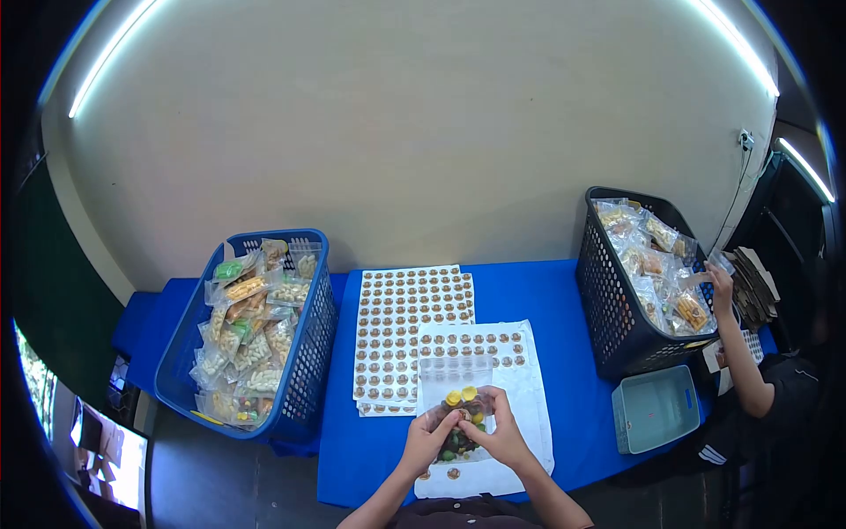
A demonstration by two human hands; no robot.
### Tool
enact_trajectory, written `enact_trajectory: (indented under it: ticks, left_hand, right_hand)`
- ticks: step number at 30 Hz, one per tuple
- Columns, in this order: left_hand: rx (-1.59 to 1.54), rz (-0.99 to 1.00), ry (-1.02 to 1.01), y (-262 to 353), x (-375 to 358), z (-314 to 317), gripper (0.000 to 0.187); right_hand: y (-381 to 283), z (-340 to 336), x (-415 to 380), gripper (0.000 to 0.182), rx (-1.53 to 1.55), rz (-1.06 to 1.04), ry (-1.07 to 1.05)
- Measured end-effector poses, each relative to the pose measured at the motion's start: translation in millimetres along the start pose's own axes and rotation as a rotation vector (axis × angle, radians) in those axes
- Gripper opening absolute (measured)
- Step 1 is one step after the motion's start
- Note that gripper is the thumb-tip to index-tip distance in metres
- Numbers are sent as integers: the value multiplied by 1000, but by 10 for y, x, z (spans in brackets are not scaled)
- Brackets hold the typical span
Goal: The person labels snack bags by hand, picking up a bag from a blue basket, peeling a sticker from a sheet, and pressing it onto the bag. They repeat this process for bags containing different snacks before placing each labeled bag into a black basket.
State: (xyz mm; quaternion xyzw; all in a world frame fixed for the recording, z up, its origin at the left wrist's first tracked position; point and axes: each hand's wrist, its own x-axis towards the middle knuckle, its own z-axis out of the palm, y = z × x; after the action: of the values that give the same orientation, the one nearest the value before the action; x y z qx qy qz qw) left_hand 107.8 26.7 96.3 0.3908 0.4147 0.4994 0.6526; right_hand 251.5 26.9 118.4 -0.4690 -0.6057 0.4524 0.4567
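Note:
A clear plastic bag (455,372) with yellow, green and dark pieces inside lies over a mostly bare white sticker sheet (526,406). My left hand (429,438) grips the bag's left side, and my right hand (502,438) grips its right side. Both thumbs press close together on the front of the bag, over what looks like a small round brown sticker (464,414), partly covered by the thumbs. Behind the bag, a stack of sheets (401,309) carries rows of the same round stickers. A few stickers are left on the white sheet's top rows and bottom corner.
A blue basket (319,291) full of snack bags stands at left. At right is a black basket (608,326) of similar bags, with a co-worker's hand (721,286) at its edge holding a bag. A grey-green bin (624,419) sits below it on the blue tablecloth (529,286).

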Motion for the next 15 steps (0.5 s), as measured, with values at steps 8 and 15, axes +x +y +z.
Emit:
enact_trajectory:
  ticks: [8, 15]
  left_hand:
    - [-37, -89, -51, 36, 4, -13, 33]
    - [17, -65, -110, 54, -17, -14, 36]
  right_hand:
    - [132, -49, 13, 58, 72, 19, -49]
    - [94, -73, 61, 34, 172, -4, 14]
